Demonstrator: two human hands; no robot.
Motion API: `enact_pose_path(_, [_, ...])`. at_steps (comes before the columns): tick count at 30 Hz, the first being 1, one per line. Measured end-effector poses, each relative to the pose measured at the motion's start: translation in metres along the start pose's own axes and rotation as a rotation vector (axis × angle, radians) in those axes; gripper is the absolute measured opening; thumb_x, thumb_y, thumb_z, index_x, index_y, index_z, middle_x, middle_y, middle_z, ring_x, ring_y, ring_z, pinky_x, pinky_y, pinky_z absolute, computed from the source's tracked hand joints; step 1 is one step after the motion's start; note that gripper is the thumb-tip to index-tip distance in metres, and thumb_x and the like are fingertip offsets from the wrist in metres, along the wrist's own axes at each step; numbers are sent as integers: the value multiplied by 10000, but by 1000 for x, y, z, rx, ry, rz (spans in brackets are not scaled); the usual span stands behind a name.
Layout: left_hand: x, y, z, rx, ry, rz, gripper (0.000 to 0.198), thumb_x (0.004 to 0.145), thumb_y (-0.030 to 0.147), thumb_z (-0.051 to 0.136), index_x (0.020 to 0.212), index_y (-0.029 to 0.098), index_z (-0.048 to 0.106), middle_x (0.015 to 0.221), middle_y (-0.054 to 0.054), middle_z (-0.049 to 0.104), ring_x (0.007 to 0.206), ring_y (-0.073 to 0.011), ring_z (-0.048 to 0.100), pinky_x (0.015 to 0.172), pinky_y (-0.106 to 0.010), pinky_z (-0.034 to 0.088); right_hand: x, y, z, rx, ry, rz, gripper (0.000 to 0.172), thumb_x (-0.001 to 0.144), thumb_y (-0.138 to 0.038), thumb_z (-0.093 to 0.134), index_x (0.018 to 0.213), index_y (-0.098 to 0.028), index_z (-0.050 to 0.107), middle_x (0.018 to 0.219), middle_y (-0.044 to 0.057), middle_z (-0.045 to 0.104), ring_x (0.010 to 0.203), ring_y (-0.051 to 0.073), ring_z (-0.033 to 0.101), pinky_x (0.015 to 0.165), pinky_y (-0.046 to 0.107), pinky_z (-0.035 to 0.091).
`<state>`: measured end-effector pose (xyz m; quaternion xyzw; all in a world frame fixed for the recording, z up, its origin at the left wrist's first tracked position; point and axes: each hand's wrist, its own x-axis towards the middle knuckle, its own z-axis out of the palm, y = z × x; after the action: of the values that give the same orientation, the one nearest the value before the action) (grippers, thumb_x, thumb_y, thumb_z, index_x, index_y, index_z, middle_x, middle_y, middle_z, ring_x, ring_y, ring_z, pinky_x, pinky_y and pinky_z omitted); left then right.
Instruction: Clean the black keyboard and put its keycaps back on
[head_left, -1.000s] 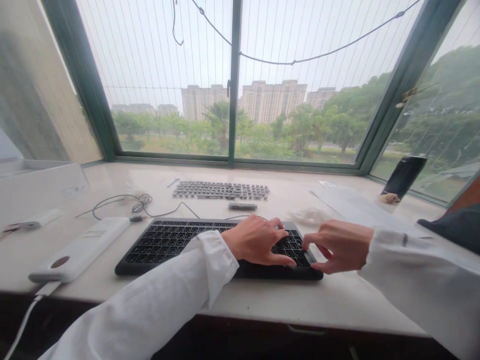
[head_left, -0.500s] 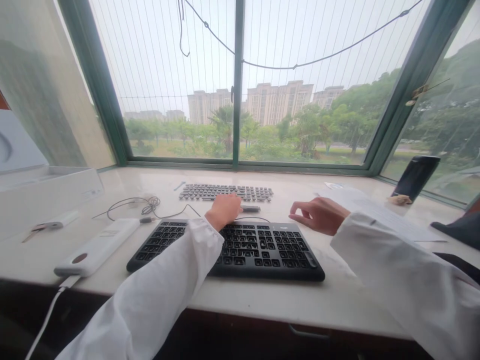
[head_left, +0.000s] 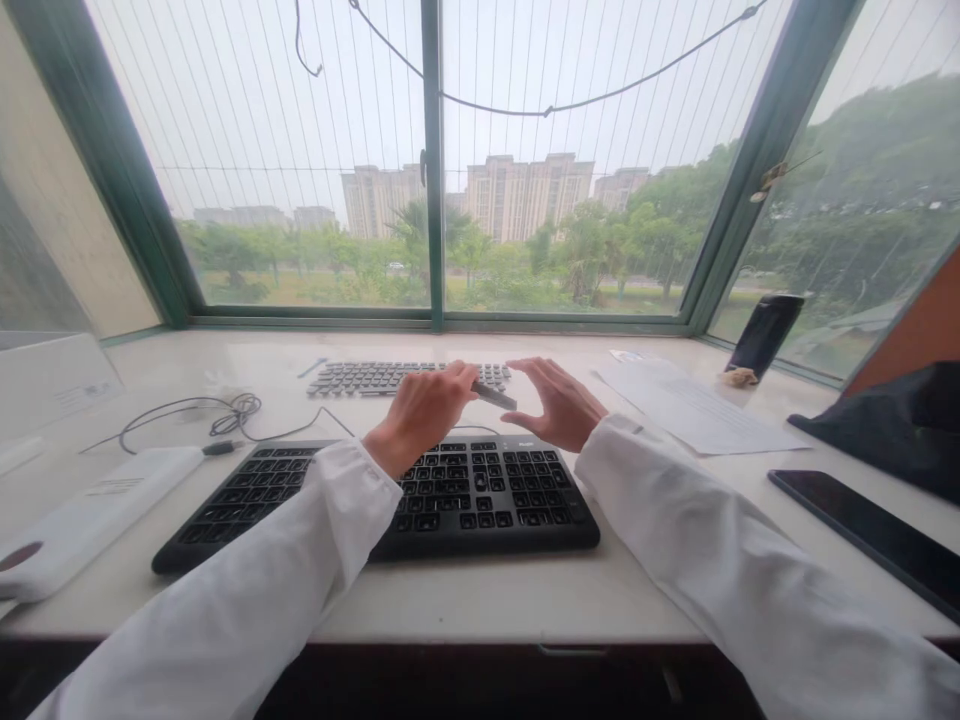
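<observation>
My left hand point(head_left: 421, 410) is closed on a small grey bar-shaped tool point(head_left: 493, 396), lifted just above the far edge of the black keyboard point(head_left: 390, 495). My right hand point(head_left: 559, 402) hovers beside the tool's free end with fingers spread, holding nothing. Behind both hands lies a grey sheet of loose keycaps point(head_left: 375, 379) on the white windowsill desk point(head_left: 480, 600). Both arms wear white sleeves.
A white power bank point(head_left: 82, 515) and a coiled black cable point(head_left: 217, 415) lie at the left. Papers point(head_left: 690, 410), a dark phone point(head_left: 870, 535) lying flat, another dark phone point(head_left: 765, 333) propped against the window and a dark cloth point(head_left: 892, 425) are at the right.
Both hands left the keyboard's right keys and went to its far edge. My left hand picked up the grey tool lying there, and my right hand came in beside it.
</observation>
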<state>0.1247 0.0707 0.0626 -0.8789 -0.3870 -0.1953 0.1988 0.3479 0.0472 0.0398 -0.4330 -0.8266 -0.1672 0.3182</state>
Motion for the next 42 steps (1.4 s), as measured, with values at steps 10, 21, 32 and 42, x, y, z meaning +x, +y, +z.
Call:
enact_pose_path(10, [-18,41,-20,-316,344,52,308,979,387,432,1221,201,474,1146,-48,627,663,-92,601,464,-213,343,2,-35,-15,403,80,261,179,923,-375,528,878,-202,539,725,-4,620,627,127,547,618,273,440])
enact_pose_path(21, [-44,83,-11,-471,-93,220,308,904,503,506,957,235,646,902,6,682,638,-155,619,545,-275,375,-34,-20,-55,1344,190,854,473,725,-573,727,746,-232,399,485,-123,290,376,38,195,345,170,140])
enact_pose_path(32, [-43,97,-6,-414,-161,139,487,791,662,572,1041,249,641,1009,-16,675,736,-229,653,633,-339,452,-35,-28,-43,1472,111,742,399,787,-545,683,847,-262,409,557,-115,339,420,43,205,379,157,173])
enact_pose_path(42, [-44,97,1,-459,-159,149,387,853,598,551,1052,300,698,992,14,685,697,-154,635,612,-282,411,-41,-49,-41,1605,267,880,553,788,-521,674,556,-211,279,423,-116,186,351,30,127,335,202,55])
